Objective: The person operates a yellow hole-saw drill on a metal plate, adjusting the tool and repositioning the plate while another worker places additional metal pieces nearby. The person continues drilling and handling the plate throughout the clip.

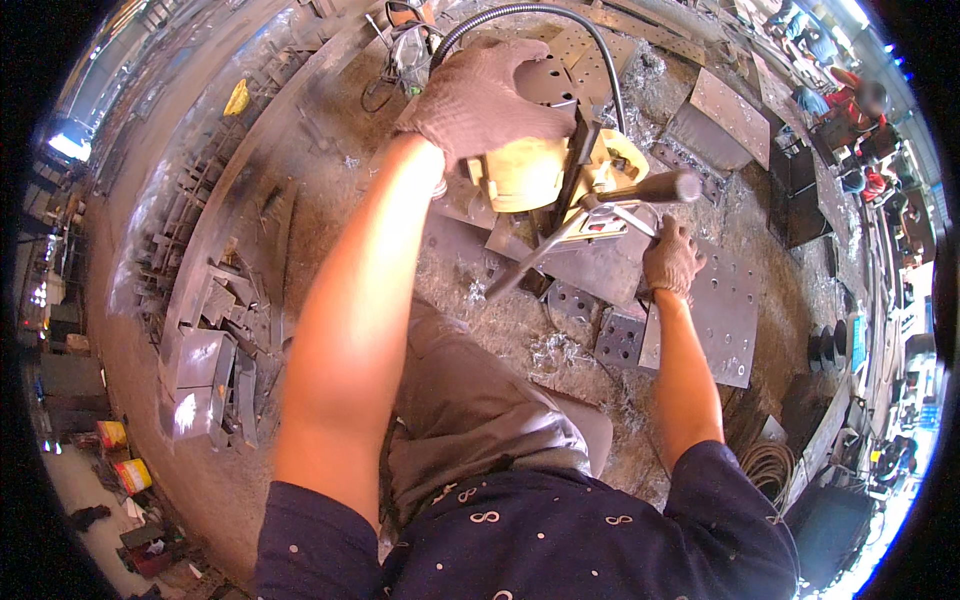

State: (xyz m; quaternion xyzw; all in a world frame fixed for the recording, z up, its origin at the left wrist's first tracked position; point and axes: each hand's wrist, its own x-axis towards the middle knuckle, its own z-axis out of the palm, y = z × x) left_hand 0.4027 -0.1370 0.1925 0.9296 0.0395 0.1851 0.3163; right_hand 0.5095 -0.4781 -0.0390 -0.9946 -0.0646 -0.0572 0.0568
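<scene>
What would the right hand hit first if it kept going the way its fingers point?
The right hand points up-left at the drill's metal feed lever, with its fingers already at the spoke. Next beyond looks like the yellow drill body, though depth is hard to judge.

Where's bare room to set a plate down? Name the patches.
Free: the ground between the long steel beam and the left arm, and the drilled plate right of the right hand. Crowded: around the yellow drill under the left hand, shavings and small plates.
</scene>
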